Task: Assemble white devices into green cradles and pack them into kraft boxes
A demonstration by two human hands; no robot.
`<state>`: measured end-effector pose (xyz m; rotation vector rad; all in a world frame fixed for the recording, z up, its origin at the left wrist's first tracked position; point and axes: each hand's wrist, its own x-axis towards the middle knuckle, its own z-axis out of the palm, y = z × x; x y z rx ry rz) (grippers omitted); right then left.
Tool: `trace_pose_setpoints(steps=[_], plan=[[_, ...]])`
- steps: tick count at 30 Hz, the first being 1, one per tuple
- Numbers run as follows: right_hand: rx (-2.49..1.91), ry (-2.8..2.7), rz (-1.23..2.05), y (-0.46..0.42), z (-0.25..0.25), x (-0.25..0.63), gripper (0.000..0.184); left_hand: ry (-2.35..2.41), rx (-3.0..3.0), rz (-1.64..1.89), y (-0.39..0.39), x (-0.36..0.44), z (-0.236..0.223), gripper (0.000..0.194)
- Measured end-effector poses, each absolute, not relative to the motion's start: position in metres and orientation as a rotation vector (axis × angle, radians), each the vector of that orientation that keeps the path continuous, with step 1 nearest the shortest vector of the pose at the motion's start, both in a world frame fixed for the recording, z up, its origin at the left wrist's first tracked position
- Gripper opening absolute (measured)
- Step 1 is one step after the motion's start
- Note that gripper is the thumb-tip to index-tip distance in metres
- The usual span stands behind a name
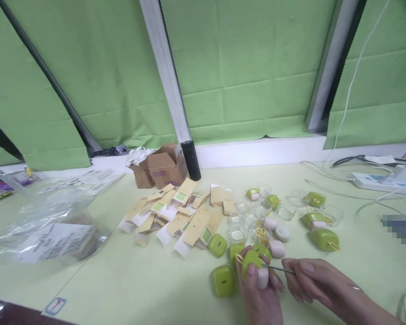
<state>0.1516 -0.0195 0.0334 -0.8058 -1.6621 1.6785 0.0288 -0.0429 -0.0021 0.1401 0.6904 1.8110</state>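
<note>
My left hand (259, 298) is closed around a small green plastic case (251, 260) with a yellow loop and a pale pink block (263, 277) in its side. My right hand (313, 280) grips a thin metal rod (279, 268), perhaps a screwdriver shaft; its handle is hidden in the fingers. The rod's tip meets the case where green and pink join. Just left of my left hand lie a green shell (223, 281) with a slot and another green shell (217, 245). Behind the hands are a pale pink block (276, 248) and a round white piece (282, 232).
Folded tan cartons (196, 225) are piled at the centre. Clear plastic cups (237, 234) and more green cases (325, 239) lie behind my hands. A cardboard box (164, 169), black cylinder (191, 160), plastic bag (61, 234) and power strip (375, 181) with cables stand farther out.
</note>
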Motion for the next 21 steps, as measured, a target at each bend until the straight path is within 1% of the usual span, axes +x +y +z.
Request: trace_pose_setpoints(steps=[10, 16, 21], plan=[[-0.779, -1.471, 1.678, -0.0202, 0.025, 0.1487, 0.047, 0.689, 0.084, 1.808, -0.0438, 0.0352, -0.0043, 0.047], [-0.603, -1.391, 1.681, -0.0165, 0.0276, 0.1491, 0.048, 0.672, 0.046, 1.826, -0.0424, 0.0373, -0.0041, 0.045], [-0.713, -1.284, 1.812, -0.0206, 0.0319, 0.1455, 0.051, 0.66, 0.023, 1.844, -0.0405, 0.0373, -0.0041, 0.042]])
